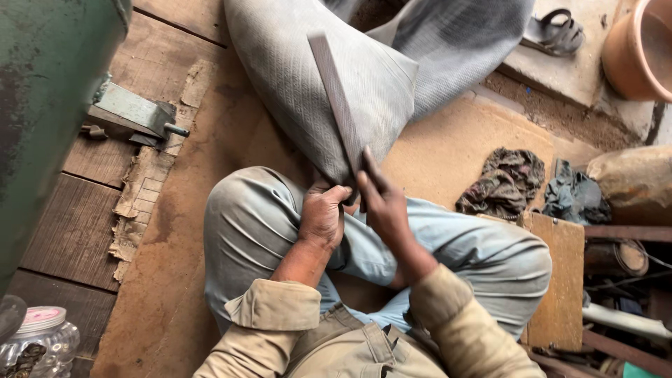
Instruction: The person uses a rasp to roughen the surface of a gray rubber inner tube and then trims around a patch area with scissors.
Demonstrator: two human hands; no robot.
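Your left hand (323,213) hides file's (337,105) lower end. Clay pot (640,49) cut by right edge, jar (43,339) by bottom edge. Shelf clutter too dim to tell.

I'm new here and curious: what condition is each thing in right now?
Long flat grey metal file: tilted, gripped at its lower end.
Left hand: closed around the file's base.
Right hand: fingers laid along the file.
Clear plastic jar: lid on.
Orange clay pot: open-topped.
Dark crumpled rag: bunched up.
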